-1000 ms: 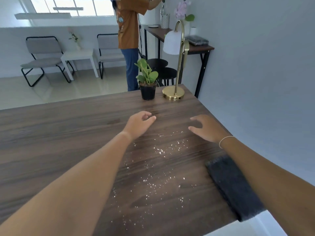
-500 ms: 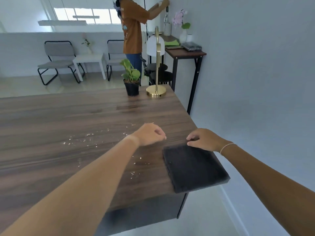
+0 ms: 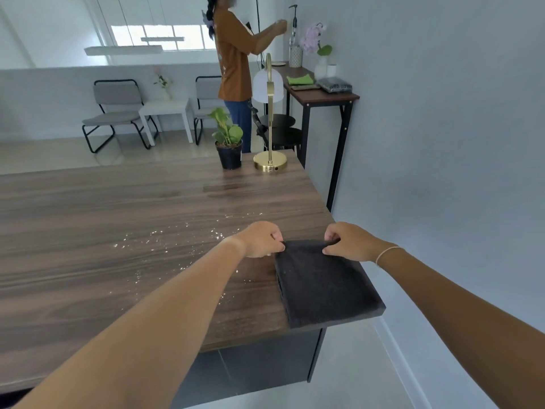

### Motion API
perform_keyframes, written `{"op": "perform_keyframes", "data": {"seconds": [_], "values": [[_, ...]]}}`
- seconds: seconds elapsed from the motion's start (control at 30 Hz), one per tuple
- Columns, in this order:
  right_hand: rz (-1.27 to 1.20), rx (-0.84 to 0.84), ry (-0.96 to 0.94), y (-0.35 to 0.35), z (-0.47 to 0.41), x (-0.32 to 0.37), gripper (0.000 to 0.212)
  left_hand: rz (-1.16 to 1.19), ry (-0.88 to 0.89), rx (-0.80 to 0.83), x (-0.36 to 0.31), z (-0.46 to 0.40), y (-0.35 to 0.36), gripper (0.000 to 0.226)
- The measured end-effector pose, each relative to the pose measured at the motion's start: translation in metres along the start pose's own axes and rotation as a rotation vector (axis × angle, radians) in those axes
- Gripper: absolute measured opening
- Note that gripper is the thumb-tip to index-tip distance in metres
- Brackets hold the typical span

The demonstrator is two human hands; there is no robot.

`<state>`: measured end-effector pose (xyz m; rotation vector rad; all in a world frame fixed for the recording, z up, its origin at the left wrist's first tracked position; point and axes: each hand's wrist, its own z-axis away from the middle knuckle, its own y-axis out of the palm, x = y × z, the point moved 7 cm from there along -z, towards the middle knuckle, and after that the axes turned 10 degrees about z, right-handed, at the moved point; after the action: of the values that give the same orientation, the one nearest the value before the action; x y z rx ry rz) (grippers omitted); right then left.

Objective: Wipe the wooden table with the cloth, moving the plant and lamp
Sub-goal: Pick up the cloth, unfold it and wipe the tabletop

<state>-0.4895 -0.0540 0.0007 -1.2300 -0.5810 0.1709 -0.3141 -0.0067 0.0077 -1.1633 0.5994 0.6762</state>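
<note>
Dark grey cloth (image 3: 324,286) lies folded on the near right corner of the wooden table (image 3: 118,219). Left hand (image 3: 263,239) and right hand (image 3: 348,242) each pinch a far corner of it. White specks (image 3: 165,243) lie left of it; plant (image 3: 227,139) and lamp (image 3: 269,119) stand at the far edge.

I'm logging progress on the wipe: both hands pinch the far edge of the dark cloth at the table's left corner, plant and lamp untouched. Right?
Not quite. In the head view the cloth lies at the table's near right corner. Left hand and right hand do pinch its far edge; plant and lamp stand untouched.
</note>
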Motion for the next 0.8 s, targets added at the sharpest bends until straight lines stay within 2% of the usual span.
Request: {"op": "perform_keyframes", "data": {"seconds": [0.17, 0.27, 0.33, 0.43, 0.53, 0.67, 0.8], "values": [[-0.377, -0.136, 0.063, -0.031, -0.001, 0.004, 0.01, 0.454, 0.037, -0.083, -0.017, 0.008, -0.034, 0.004], [-0.515, -0.224, 0.1, -0.044, -0.005, 0.015, 0.038, 0.665, 0.064, -0.149, -0.034, 0.016, -0.063, 0.007], [-0.461, -0.359, 0.136, -0.052, -0.006, 0.022, 0.054, 0.732, 0.092, -0.211, -0.043, 0.021, -0.084, 0.006], [-0.449, -0.522, 0.148, -0.054, -0.004, 0.043, 0.042, 0.827, 0.125, -0.35, -0.052, 0.028, -0.115, 0.008], [-0.462, -0.526, 0.112, -0.042, -0.004, 0.074, 0.034, 0.859, 0.16, -0.509, -0.059, 0.033, -0.147, 0.012], [-0.361, -0.542, 0.056, -0.03, -0.007, 0.11, 0.048, 0.883, 0.23, -0.595, -0.084, 0.042, -0.178, 0.016], [-0.241, -0.59, 0.11, -0.037, -0.016, 0.127, 0.06, 0.911, 0.328, -0.62, -0.12, 0.051, -0.199, 0.013]]}}
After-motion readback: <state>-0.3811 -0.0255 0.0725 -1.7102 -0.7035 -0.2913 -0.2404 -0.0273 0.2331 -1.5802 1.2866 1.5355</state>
